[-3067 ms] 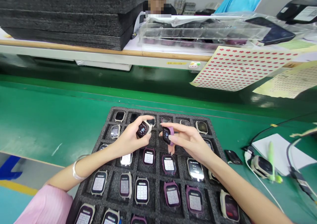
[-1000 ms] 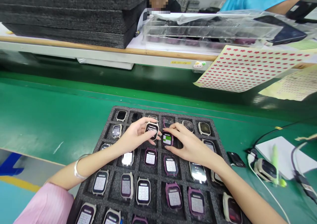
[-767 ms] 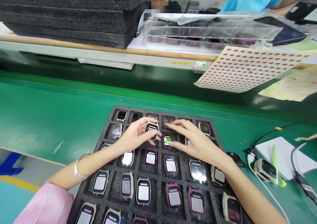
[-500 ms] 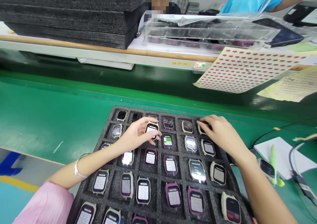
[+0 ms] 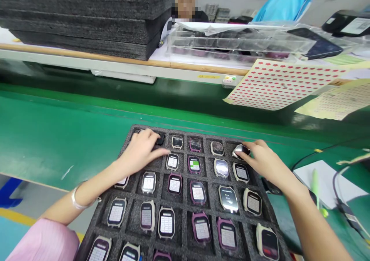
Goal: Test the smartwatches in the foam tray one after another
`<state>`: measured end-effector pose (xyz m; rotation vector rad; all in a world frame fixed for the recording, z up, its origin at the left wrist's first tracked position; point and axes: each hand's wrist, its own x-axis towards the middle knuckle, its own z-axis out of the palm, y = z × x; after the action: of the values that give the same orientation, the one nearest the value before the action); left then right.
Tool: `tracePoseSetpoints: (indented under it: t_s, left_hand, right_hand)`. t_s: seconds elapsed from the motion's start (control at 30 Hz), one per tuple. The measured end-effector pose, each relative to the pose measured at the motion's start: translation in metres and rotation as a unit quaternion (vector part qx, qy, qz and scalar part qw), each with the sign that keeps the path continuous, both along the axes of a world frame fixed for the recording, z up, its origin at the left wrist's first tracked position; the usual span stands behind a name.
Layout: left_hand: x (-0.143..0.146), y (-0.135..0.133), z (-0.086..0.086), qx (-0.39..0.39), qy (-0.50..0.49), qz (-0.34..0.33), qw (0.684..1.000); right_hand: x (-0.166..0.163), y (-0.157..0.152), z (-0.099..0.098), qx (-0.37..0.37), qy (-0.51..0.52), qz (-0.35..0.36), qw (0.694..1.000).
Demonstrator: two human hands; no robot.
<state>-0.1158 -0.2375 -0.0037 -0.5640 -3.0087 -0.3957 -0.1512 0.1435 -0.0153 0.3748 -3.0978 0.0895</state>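
A black foam tray [image 5: 185,134] holds rows of smartwatch cases without straps, some beige, some purple, many with lit screens. My left hand [image 5: 140,149] is over the tray's far left corner, thumb stretched away from the fingers. Its fingertips are by a black watch [image 5: 160,139]; whether they touch it is unclear. Right of the thumb, a beige watch [image 5: 172,162] with a lit list lies in its pocket. At the far right corner, my right hand [image 5: 264,163] pinches the edge of a silvery watch [image 5: 240,151], which sits tilted in its pocket.
A stack of black foam sheets [image 5: 86,22] and clear plastic trays [image 5: 239,41] stand on the shelf. A sheet of red stickers [image 5: 283,84] hangs from its edge. Right of the tray lie white paper [image 5: 335,180], a green pen [image 5: 315,184] and cables. A person sits opposite.
My left hand has let go of the beige watch, now lying in a second-row pocket, and has moved left. The watch at my right hand is now tilted and catches the light.
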Motion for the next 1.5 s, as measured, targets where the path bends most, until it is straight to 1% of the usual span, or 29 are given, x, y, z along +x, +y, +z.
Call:
tracePoseSetpoints:
  t_s: [0.07, 0.1, 0.13, 0.17, 0.23, 0.27, 0.33, 0.4, 0.47, 0.5, 0.53, 0.57, 0.6, 0.63, 0.67, 0.7, 0.73, 0.77, 0.8, 0.87, 0.9, 0.93, 0.97, 1.07, 1.17, 1.3, 1.37, 1.5]
  left_hand:
    - [-0.012, -0.016, -0.001, -0.065, 0.039, 0.098, 0.992]
    - [-0.018, -0.023, -0.004, -0.074, 0.036, 0.131, 0.988]
    - [-0.023, -0.029, -0.008, -0.063, 0.019, 0.146, 0.987]
    - [-0.028, -0.033, -0.013, -0.036, -0.005, 0.148, 0.988]
    - [-0.035, -0.039, -0.022, 0.000, -0.025, 0.148, 0.989]
    - [-0.037, -0.040, -0.026, 0.018, -0.030, 0.148, 0.988]
    - [-0.041, -0.043, -0.030, 0.054, -0.035, 0.153, 0.986]
    - [-0.042, -0.044, -0.029, 0.096, -0.041, 0.150, 0.983]
    - [-0.042, -0.043, -0.024, 0.129, -0.038, 0.136, 0.981]
    - [-0.040, -0.041, -0.020, 0.157, -0.034, 0.126, 0.979]
    - [-0.038, -0.037, -0.016, 0.210, -0.035, 0.115, 0.970]
    - [-0.036, -0.033, -0.011, 0.279, -0.043, 0.105, 0.954]
    - [-0.032, -0.027, -0.005, 0.399, -0.068, 0.093, 0.910]
    - [-0.028, -0.020, 0.001, 0.518, -0.114, 0.080, 0.844]
    - [-0.024, -0.013, 0.007, 0.604, -0.161, 0.069, 0.777]
    - [-0.019, -0.006, 0.013, 0.654, -0.202, 0.062, 0.726]
    - [-0.015, 0.001, 0.019, 0.679, -0.238, 0.054, 0.693]
    - [-0.011, 0.008, 0.024, 0.690, -0.265, 0.049, 0.671]
    - [-0.007, 0.015, 0.028, 0.697, -0.283, 0.045, 0.657]
    - [-0.001, 0.028, 0.033, 0.703, -0.304, 0.047, 0.641]
    - [0.002, 0.033, 0.033, 0.701, -0.311, 0.050, 0.640]
    - [0.005, 0.038, 0.033, 0.693, -0.316, 0.053, 0.646]
    - [0.007, 0.041, 0.031, 0.679, -0.320, 0.053, 0.659]
    - [0.012, 0.045, 0.022, 0.618, -0.314, 0.040, 0.719]
    - [0.014, 0.042, 0.013, 0.553, -0.292, 0.026, 0.780]
    - [0.016, 0.038, 0.007, 0.470, -0.207, 0.010, 0.858]
    - [0.017, 0.037, 0.005, 0.445, -0.173, -0.002, 0.879]
    - [0.019, 0.038, 0.002, 0.439, -0.166, -0.018, 0.883]
  right_hand:
    - [-0.001, 0.001, -0.001, -0.043, -0.012, -0.004, 0.999]
    - [0.000, -0.001, -0.001, -0.071, -0.013, 0.000, 0.997]
    - [0.001, -0.005, 0.000, -0.102, -0.004, 0.003, 0.995]
    - [0.003, -0.011, 0.003, -0.139, 0.011, 0.004, 0.990]
    - [0.010, -0.028, 0.011, -0.246, 0.040, -0.008, 0.968]
    - [0.015, -0.039, 0.017, -0.312, 0.037, -0.019, 0.949]
    - [0.024, -0.060, 0.031, -0.449, -0.006, -0.034, 0.893]
    - [0.031, -0.079, 0.044, -0.515, -0.047, -0.037, 0.855]
    - [0.034, -0.093, 0.053, -0.564, -0.087, -0.046, 0.820]
    - [0.035, -0.099, 0.055, -0.587, -0.112, -0.047, 0.800]
    - [0.034, -0.104, 0.055, -0.613, -0.143, -0.042, 0.776]
    - [0.033, -0.108, 0.054, -0.639, -0.181, -0.029, 0.747]
    - [0.032, -0.112, 0.053, -0.664, -0.224, -0.009, 0.714]
    - [0.032, -0.115, 0.051, -0.685, -0.267, 0.013, 0.678]
    - [0.031, -0.118, 0.048, -0.700, -0.305, 0.031, 0.644]
    - [0.032, -0.121, 0.046, -0.711, -0.335, 0.045, 0.617]
    - [0.032, -0.123, 0.043, -0.715, -0.356, 0.052, 0.599]
    - [0.033, -0.124, 0.040, -0.716, -0.366, 0.055, 0.592]
    - [0.034, -0.125, 0.038, -0.713, -0.369, 0.054, 0.593]
    - [0.035, -0.126, 0.033, -0.708, -0.364, 0.052, 0.603]
    - [0.036, -0.126, 0.032, -0.707, -0.361, 0.050, 0.606]
    - [0.036, -0.126, 0.030, -0.708, -0.356, 0.049, 0.608]
    - [0.036, -0.125, 0.029, -0.710, -0.352, 0.048, 0.608]
    - [0.035, -0.124, 0.025, -0.718, -0.348, 0.055, 0.600]
    - [0.035, -0.124, 0.023, -0.716, -0.369, 0.072, 0.589]
    - [0.037, -0.125, 0.023, -0.712, -0.389, 0.065, 0.581]
    - [0.038, -0.126, 0.024, -0.715, -0.393, 0.060, 0.575]
    - [0.040, -0.126, 0.025, -0.717, -0.399, 0.054, 0.569]
